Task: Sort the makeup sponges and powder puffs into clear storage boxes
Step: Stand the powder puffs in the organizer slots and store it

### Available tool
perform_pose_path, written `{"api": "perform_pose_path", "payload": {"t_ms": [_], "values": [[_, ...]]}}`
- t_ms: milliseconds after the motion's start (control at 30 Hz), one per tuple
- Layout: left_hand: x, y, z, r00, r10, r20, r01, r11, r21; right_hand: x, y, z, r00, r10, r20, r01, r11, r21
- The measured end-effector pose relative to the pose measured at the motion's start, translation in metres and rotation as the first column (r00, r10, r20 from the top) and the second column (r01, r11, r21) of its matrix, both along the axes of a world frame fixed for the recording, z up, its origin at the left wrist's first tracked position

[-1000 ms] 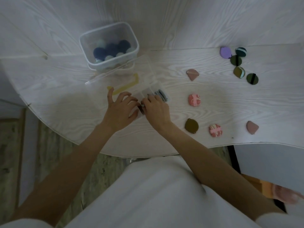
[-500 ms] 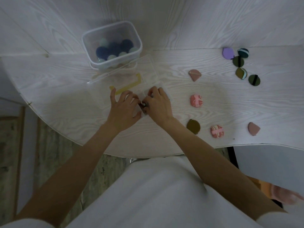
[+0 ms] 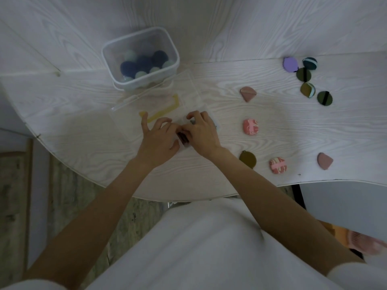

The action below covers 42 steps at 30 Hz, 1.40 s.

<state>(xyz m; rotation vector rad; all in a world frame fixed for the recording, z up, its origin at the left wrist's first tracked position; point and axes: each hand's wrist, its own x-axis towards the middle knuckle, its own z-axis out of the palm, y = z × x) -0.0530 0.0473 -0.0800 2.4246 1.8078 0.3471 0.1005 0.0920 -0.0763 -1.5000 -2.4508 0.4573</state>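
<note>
Dim, flat, bluish-grey light; no glare. Brightest patch on white woodgrain surface [image 3: 272, 122] right of centre, falling off darker toward left end and corners. Soft faint shadows only, under clear tub [image 3: 140, 57] and beneath both hands. Strong wide-angle bowing: surface edge curves, wall planks fan outward. Centre reasonably sharp; white shirt [image 3: 199, 248] at bottom soft, lower right corner smeared.

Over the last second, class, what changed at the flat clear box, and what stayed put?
The right hand slid forward over the grey puffs inside the flat clear box, covering them. The left hand stayed at the box; loose puffs on the table unmoved.
</note>
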Motion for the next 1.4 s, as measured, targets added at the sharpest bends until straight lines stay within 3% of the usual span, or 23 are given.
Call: {"api": "perform_pose_path", "payload": {"t_ms": [133,233,400,500,600,667,767,900,1000,1100,1200,1300,1400], "values": [[-0.002,0.004,0.002,1.0,-0.02,-0.005,0.02,0.998,0.067,0.016,-0.001,0.008,0.997,0.038,-0.063,-0.043,0.996,-0.079],[0.01,0.009,0.018,0.994,-0.042,0.098,0.03,0.992,0.119,0.045,-0.006,0.024,0.989,0.022,-0.149,-0.032,0.997,-0.064],[0.067,0.016,0.054,0.944,-0.056,0.324,0.019,0.993,0.117,0.127,-0.024,0.039,0.962,-0.195,-0.19,0.185,0.98,-0.073],[0.112,0.018,0.051,0.905,-0.12,0.408,0.126,0.992,0.014,0.181,-0.039,0.031,0.923,-0.361,-0.135,0.345,0.93,-0.13],[0.159,0.018,0.031,0.897,-0.06,0.437,0.18,0.954,-0.238,0.235,-0.053,0.014,0.881,-0.473,0.0,0.463,0.862,-0.208],[0.182,0.02,0.017,0.914,0.007,0.406,0.157,0.917,-0.367,0.256,-0.059,0.004,0.885,-0.439,0.156,0.466,0.834,-0.295],[0.227,0.028,0.001,0.959,0.064,0.277,0.049,0.923,-0.382,0.281,-0.058,-0.003,0.933,-0.269,0.241,0.349,0.844,-0.407],[0.252,0.054,-0.014,0.943,0.23,0.241,-0.142,0.932,-0.335,0.289,-0.044,-0.01,0.98,-0.078,0.181,0.15,0.892,-0.427],[0.257,0.072,-0.021,0.941,0.31,0.138,-0.232,0.884,-0.405,0.294,-0.032,-0.013,0.992,-0.039,0.123,0.093,0.877,-0.472],[0.26,0.077,-0.022,0.91,0.384,0.156,-0.288,0.857,-0.427,0.292,-0.029,-0.012,0.994,0.023,0.104,0.032,0.869,-0.495],[0.258,0.068,-0.014,0.908,0.363,0.21,-0.266,0.886,-0.38,0.291,-0.028,-0.01,0.993,-0.105,-0.047,0.072,0.887,-0.455],[0.242,0.044,0.008,0.9,0.26,0.349,-0.205,0.961,-0.187,0.286,-0.015,-0.001,0.893,-0.35,-0.285,0.173,0.848,-0.5],[0.209,0.013,0.031,0.901,0.199,0.386,-0.208,0.978,-0.018,0.274,-0.001,0.004,0.861,-0.38,-0.337,0.173,0.843,-0.509]]}}
